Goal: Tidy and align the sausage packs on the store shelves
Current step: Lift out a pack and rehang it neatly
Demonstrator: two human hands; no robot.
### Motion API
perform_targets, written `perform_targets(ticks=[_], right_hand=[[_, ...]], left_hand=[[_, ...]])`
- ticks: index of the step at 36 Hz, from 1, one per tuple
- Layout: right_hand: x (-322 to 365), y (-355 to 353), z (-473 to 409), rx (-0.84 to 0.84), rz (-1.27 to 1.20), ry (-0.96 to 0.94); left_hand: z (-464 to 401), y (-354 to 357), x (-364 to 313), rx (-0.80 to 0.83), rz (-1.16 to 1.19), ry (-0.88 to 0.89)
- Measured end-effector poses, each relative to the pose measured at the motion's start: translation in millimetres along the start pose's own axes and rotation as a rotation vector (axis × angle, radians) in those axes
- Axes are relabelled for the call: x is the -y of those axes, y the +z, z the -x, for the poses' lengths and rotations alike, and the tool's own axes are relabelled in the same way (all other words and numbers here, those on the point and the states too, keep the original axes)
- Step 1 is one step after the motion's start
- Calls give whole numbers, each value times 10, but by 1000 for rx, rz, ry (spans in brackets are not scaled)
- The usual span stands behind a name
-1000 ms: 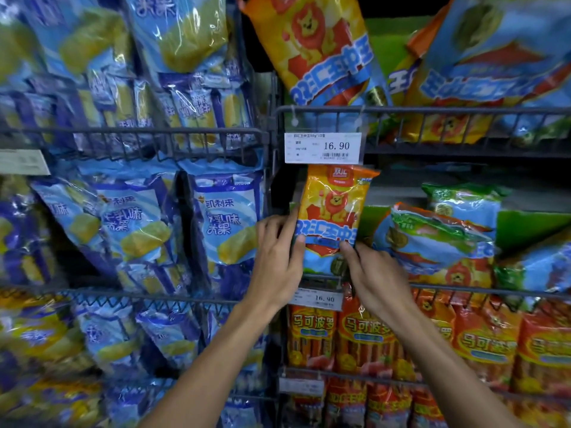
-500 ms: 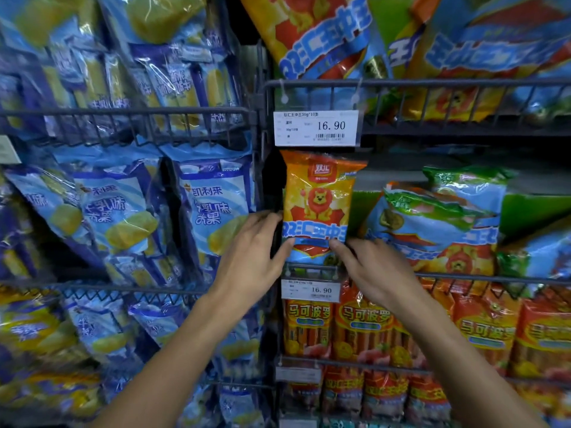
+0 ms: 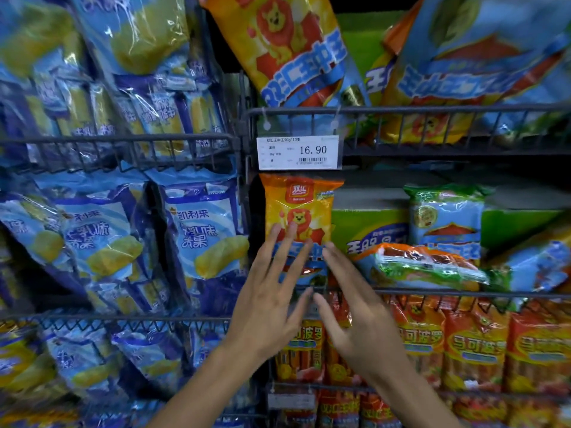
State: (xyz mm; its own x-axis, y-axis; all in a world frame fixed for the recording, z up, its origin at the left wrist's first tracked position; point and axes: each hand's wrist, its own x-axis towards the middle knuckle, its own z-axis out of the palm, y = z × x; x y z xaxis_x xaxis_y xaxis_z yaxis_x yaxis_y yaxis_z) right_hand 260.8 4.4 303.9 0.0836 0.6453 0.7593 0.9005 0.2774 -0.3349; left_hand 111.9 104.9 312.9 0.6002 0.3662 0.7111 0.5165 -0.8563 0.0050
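— Hands first: where are they and what do they hold?

— Head view. The left hand (image 3: pixel 272 299) and the right hand (image 3: pixel 355 307) are both spread flat with fingers splayed, in front of the orange lion sausage pack (image 3: pixel 298 211). Neither grips anything. The left fingertips (image 3: pixel 290 230) overlap the lower half of the pack; whether they press on it or are just short of it, I cannot tell. The two thumbs nearly meet below the pack.

— And the pack itself?

— Upright at the left end of the middle wire shelf (image 3: pixel 463 293), directly under the white price tag (image 3: pixel 299 152) reading 16.90. To its right a green carton (image 3: pixel 364 223) stands at the back, and a blue and green sausage pack (image 3: pixel 445 217) stands upright further along. In front of that one, another pack (image 3: pixel 423 264) lies flat on its side across the shelf.

— Around that shelf?

— Above, large lion packs (image 3: pixel 293 50) lean over the upper rail. Below, red and orange sausage packs (image 3: pixel 472 344) stand in a row. The left bay holds blue snack bags (image 3: pixel 197 230) with yellow pieces printed on them, several tilted.
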Motion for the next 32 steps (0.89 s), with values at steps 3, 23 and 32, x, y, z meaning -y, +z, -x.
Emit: perform_targets(ticks=[3,23,32], right_hand=[[1,28,-95,104,32,-16],[-628,-832,629,-409,-74,332],[-638,-1011,259,-126,-32,387]], left_hand=[[-16,62,7,29,-39,-18],[-141,-10,-643,74,592,-201],[-473,96,-747,164,574,-260]])
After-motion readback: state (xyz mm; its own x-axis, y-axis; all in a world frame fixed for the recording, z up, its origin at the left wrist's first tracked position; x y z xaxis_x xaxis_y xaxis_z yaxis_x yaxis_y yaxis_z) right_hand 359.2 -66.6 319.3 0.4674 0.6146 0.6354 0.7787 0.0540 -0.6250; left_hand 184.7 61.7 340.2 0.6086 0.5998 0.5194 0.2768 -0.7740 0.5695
